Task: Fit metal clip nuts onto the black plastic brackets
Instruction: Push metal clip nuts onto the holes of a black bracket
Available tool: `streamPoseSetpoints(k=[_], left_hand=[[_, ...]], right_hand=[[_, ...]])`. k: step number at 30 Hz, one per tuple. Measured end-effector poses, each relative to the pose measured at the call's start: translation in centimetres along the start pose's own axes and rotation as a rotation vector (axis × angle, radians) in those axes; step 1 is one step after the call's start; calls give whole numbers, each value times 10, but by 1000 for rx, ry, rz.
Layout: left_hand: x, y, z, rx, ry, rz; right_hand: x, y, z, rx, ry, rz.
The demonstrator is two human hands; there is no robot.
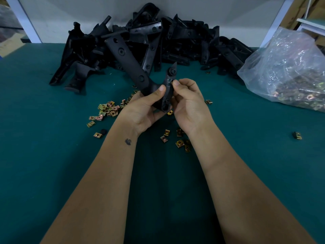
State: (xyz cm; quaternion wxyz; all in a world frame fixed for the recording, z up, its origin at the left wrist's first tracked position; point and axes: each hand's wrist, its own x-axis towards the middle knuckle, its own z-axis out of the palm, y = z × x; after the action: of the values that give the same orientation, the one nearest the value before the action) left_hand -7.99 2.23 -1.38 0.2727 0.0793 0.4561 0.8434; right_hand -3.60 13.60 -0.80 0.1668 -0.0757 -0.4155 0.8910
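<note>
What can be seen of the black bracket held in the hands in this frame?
The held bracket is matte black, plastic-looking and roughly V-shaped: a long flat arm with round holes rises up-left, a shorter arm ends in a pointed tip. It is lifted above the green table. The left hand grips it near the bend, thumb on its face; the right hand pinches the short arm's edge. Whether a clip nut sits under those fingertips cannot be told.

A teal tabletop (44,155) meets a pale grey back panel (70,14) framed by white uprights (274,20). Brown boards (299,9) stand at far right. Lighting is dim.
</note>
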Motion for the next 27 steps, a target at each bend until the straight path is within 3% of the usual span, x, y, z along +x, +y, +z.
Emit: streamPoseSetpoints(k=[20, 24, 27], left_hand=[[1, 1, -1, 87, 26, -12], [5, -2, -1, -8, 72, 15], [7, 1, -3, -116, 137, 20]], right_hand=[[-1, -4, 2, -101, -23, -78], [1, -2, 6, -366, 14, -175], [2, 1, 3, -718, 151, -244]])
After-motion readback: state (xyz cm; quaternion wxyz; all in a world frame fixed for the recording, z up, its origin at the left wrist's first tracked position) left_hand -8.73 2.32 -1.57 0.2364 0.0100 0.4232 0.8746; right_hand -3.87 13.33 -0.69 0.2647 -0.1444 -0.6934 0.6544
